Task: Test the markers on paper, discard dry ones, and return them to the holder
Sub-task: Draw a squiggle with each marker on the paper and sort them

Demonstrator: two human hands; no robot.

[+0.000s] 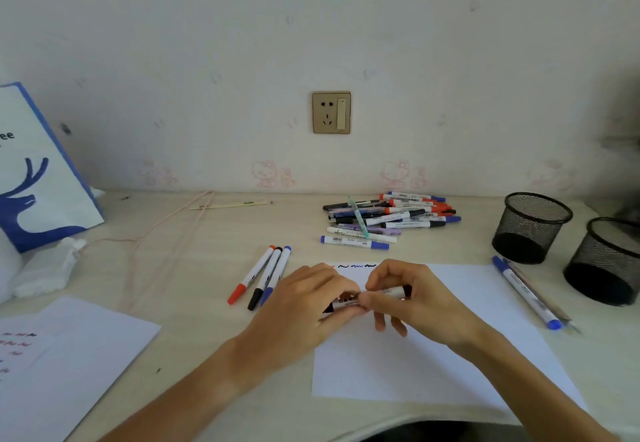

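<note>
Head view showed both hands meeting over the top of the white paper (pixel 433 355). I noted the left hand (pixel 304 306) and right hand (pixel 412 296) each clenched on one marker (pixel 391 292), held level just above the sheet, its dark end at the left fingers. Short ink strokes (pixel 356 266) lay along the paper's far edge. Three markers (pixel 259 277) sat side by side left of the sheet; a loose pile (pixel 388 218) lay beyond it. Two mesh holders (pixel 531 226) stood at right, two pens (pixel 530 292) near them.
</note>
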